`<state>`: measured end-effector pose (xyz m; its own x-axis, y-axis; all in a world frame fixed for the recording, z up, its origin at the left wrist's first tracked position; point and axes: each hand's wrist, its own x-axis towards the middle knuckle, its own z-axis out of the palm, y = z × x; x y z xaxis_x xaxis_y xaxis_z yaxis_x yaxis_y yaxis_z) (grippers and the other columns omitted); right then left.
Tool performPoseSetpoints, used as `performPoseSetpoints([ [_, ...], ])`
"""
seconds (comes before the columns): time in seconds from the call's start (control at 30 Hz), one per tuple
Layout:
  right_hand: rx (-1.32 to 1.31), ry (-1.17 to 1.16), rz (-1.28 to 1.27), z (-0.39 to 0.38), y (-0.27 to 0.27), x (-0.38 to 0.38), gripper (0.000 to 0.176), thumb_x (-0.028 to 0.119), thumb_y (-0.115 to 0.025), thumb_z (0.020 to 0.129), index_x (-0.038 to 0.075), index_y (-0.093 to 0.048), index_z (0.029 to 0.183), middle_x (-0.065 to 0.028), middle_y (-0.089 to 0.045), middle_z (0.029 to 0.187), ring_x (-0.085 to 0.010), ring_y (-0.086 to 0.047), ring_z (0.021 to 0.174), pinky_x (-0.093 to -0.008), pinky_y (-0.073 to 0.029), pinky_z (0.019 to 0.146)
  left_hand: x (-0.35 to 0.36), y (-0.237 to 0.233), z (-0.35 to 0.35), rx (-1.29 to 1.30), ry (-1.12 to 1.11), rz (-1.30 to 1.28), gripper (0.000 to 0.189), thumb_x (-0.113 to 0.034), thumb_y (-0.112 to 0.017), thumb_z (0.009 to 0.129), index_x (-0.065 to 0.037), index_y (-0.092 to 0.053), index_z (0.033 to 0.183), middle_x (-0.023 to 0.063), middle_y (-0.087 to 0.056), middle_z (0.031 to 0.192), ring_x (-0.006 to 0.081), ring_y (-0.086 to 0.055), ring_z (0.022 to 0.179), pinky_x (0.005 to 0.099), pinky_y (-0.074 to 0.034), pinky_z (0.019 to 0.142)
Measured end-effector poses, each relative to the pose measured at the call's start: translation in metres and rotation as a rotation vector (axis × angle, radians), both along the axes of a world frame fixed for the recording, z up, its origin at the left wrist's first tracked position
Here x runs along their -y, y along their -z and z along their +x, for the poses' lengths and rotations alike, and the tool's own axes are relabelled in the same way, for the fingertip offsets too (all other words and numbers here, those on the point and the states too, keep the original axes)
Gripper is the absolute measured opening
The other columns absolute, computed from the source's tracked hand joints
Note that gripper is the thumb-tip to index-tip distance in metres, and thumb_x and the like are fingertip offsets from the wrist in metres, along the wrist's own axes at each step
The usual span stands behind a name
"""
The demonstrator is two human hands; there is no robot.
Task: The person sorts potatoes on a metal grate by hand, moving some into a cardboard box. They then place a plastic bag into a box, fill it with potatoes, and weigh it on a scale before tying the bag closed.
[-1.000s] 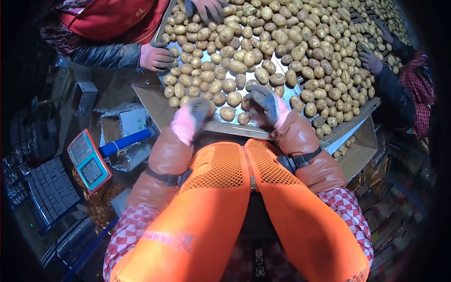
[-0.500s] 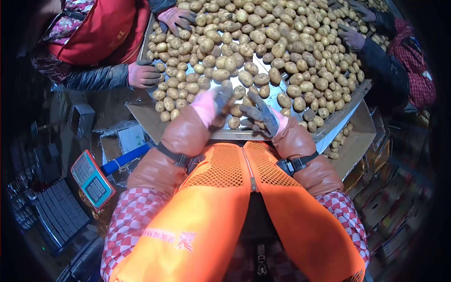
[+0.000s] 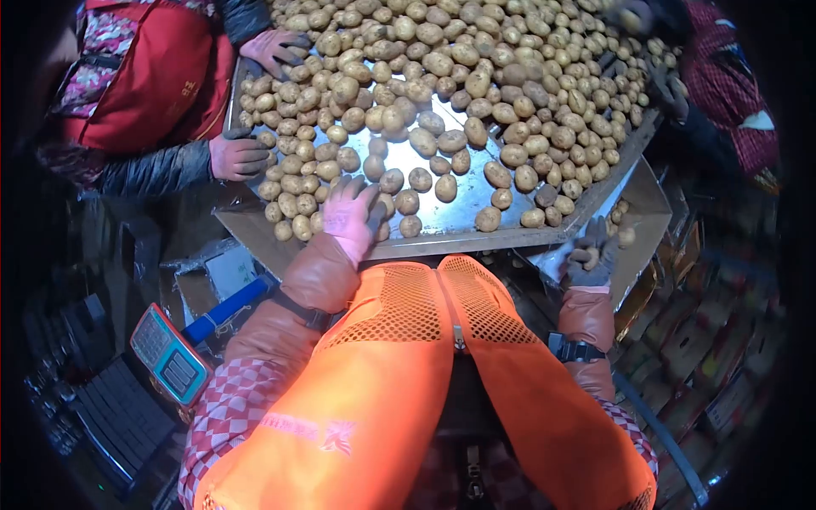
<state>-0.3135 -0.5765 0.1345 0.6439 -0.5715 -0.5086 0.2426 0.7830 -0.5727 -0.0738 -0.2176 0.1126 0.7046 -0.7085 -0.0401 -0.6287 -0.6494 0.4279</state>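
Observation:
Many potatoes (image 3: 476, 81) lie over a metal table (image 3: 459, 212). My left hand (image 3: 350, 212), in a pink and grey glove, rests at the near left part of the table with its fingers spread over potatoes. My right hand (image 3: 592, 255), in a grey glove, is off the near right edge, above an open cardboard box (image 3: 650, 204). Its palm faces up with the fingers curled, and it holds a small potato (image 3: 583, 255). A few more potatoes show at the box's far side.
At the upper left a co-worker in a red apron (image 3: 157, 76) has both gloved hands at the table edge. Another co-worker in a checked sleeve (image 3: 735, 85) reaches in from the upper right. A scale display (image 3: 170, 357) and a blue post (image 3: 229, 306) stand at lower left.
My right hand has moved right, from the table's near edge to above the box. My left hand has shifted left and settled on potatoes. The right co-worker's hands have moved.

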Motion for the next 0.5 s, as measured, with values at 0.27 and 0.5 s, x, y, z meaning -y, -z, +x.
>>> performPoseSetpoints([
  [0.27, -0.361, -0.916, -1.139, 0.202, 0.015, -0.102, 0.039, 0.022, -0.07, 0.091, 0.005, -0.063, 0.125, -0.0093, -0.07, 0.102, -0.0185, -0.065, 0.091, -0.0278, -0.052, 0.08, -0.036, 0.007, 0.0, 0.016, 0.024, 0.033, 0.053, -0.038, -0.074, 0.077, -0.018, -0.06, 0.124, 0.0144, -0.052, 0.134, 0.038, -0.045, 0.126, 0.0504, -0.038, 0.103],
  [0.5, -0.969, -1.387, -1.812, 0.277, 0.027, -0.162, 0.032, 0.017, -0.046, 0.094, 0.013, -0.053, 0.125, -0.0211, -0.057, 0.129, -0.039, -0.061, 0.112, -0.0477, -0.051, 0.091, -0.087, 0.025, -0.003, 0.198, -0.629, 0.176, 0.04, -0.027, -0.07, 0.078, -0.014, -0.065, 0.116, 0.0108, -0.057, 0.128, 0.0346, -0.055, 0.114, 0.049, -0.044, 0.095],
])
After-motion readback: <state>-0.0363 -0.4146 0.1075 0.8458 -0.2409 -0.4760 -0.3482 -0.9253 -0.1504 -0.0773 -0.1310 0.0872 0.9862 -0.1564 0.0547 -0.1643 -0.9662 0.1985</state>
